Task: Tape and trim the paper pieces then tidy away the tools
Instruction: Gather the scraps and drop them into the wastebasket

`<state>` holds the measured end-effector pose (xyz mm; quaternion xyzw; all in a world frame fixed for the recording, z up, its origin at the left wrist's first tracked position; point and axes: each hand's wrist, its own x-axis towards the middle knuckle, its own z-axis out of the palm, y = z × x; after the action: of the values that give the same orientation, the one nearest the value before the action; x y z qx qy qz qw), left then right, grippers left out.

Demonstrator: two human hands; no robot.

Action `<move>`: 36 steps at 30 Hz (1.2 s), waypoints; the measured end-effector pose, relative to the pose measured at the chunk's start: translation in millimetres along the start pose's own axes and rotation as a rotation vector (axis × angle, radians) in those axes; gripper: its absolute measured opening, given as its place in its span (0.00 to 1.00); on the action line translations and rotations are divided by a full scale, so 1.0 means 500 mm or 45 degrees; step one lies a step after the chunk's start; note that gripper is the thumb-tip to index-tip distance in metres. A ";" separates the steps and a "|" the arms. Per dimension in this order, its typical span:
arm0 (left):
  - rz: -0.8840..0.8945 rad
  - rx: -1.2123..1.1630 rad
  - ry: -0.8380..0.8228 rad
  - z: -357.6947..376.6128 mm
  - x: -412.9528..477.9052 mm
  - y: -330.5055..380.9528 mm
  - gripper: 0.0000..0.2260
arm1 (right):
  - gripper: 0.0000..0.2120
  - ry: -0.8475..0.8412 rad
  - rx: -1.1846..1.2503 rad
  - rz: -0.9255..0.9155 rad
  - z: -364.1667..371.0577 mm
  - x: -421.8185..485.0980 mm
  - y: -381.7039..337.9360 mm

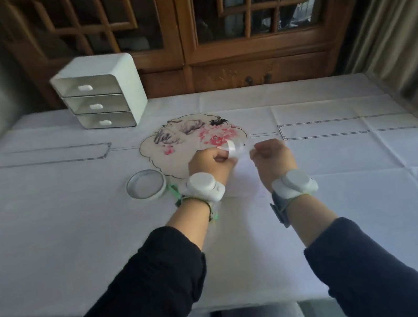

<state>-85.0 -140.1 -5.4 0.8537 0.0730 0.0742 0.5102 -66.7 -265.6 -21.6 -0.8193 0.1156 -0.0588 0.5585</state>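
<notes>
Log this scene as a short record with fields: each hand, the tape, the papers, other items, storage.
left hand: grips the clear tape roll
right hand: fingers curled beside the roll; whether it pinches the tape end cannot be told
painted paper: flat on the tablecloth, near edge under the left hand
white sheet: flat beneath both hands
round tin: left of the left hand
green item: partly hidden by the left wrist, kind unclear
drawer unit: far left, three drawers closed
</notes>
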 end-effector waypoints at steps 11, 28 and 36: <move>-0.354 -0.139 0.419 -0.290 -0.130 -0.130 0.07 | 0.06 -0.458 0.011 -0.306 0.231 -0.204 -0.122; -0.730 -0.378 1.448 -0.583 -0.484 -0.414 0.12 | 0.02 -1.312 -0.134 -0.606 0.572 -0.620 -0.151; -1.018 -0.922 1.602 -0.624 -0.593 -0.610 0.12 | 0.06 -1.549 -0.363 -0.616 0.728 -0.737 -0.056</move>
<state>-453.1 212.1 -143.8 0.3452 0.6146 0.3698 0.6053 -337.1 166.2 -117.9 -0.7750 -0.4003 0.3057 0.3817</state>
